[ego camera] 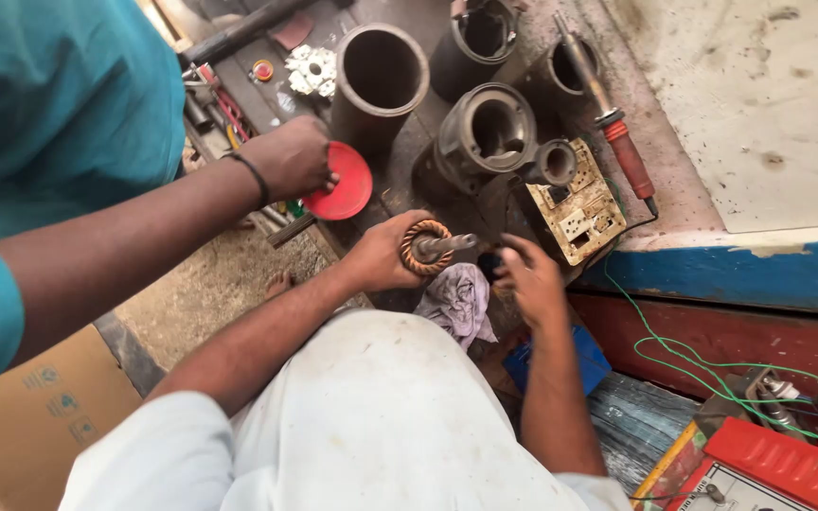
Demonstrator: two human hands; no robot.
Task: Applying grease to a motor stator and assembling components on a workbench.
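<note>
My left hand [381, 255] grips a motor armature [428, 246] with a copper-coloured winding, its steel shaft pointing right. Just to the right of the shaft tip, my right hand [532, 279] closes its fingers round a small dark part [489, 265] that I cannot make out further. A grey rag [461, 298] lies under both hands on my white-clothed lap. At the upper left a co-worker in a teal shirt rests a hand [291, 156] on a red round lid [343, 180].
Several dark metal cylinders and housings [381, 71] [485, 132] stand on the bench beyond my hands. A worn switch board [579, 203] and a red-handled tool [622, 151] lie at the right. A green wire [674, 350] runs to a red device [778, 464]. A cardboard box [21, 416] sits lower left.
</note>
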